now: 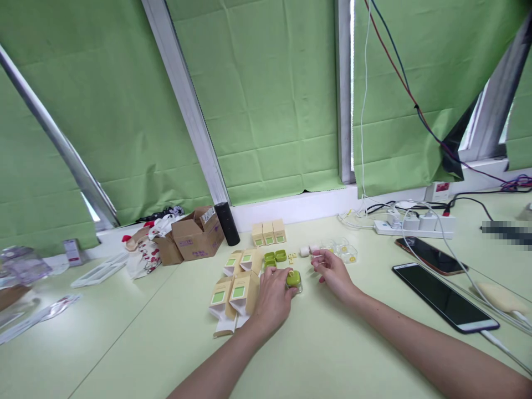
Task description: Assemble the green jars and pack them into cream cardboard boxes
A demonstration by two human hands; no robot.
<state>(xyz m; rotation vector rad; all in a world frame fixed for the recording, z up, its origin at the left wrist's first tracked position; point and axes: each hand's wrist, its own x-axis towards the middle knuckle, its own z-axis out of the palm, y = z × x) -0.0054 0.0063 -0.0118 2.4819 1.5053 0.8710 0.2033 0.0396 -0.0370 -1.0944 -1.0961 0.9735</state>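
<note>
My left hand (274, 296) is closed on a small clear jar with a green lid (293, 279), which stands on the table. My right hand (331, 271) hovers to the right of the jar, its fingers loosely curved and apart with nothing visible in them. Just beyond it are small white caps (305, 251) and clear round containers (348, 254) with yellow bits inside. Several green lids (281, 255) and tiny yellow pieces (292, 258) lie behind the jar. Open cream boxes with green labels (244, 292) stand left of my left hand.
Three closed cream boxes (269, 233) stand at the back. A brown carton (197, 235), a black cylinder (227, 224) and a cloth bag (142, 255) are at the left. To the right lie two phones (443, 296), cables and a white power strip (415, 228).
</note>
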